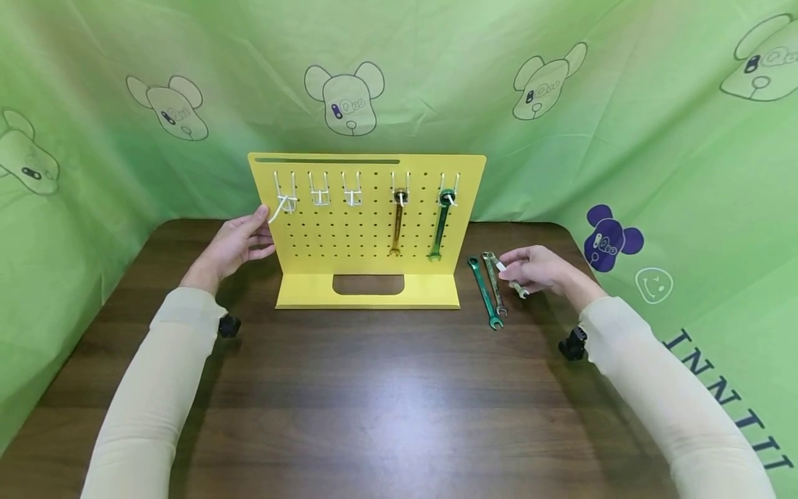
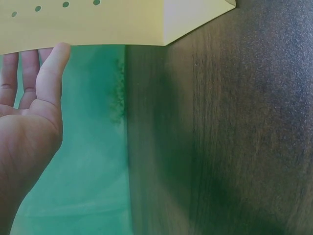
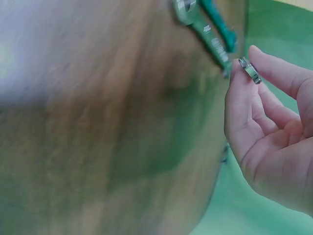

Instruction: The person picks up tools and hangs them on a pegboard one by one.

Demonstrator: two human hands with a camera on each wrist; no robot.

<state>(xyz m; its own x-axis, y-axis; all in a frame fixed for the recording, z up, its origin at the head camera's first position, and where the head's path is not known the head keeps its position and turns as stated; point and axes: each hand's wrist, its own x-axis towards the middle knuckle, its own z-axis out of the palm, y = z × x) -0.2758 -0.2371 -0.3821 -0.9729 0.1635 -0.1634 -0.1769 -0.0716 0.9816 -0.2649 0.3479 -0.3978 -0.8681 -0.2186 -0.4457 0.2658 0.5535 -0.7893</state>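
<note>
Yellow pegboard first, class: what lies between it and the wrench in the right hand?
The head view shows two things: a green wrench nearer the yellow pegboard, and a silver-toned wrench nearer the held wrench.

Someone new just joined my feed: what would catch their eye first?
First, the bright yellow pegboard, standing toward the back of the table, with a gold wrench and a green wrench hanging on its right half. Next, the right hand, to the board's right, pinching a silver wrench beside two more wrenches lying on the table.
</note>
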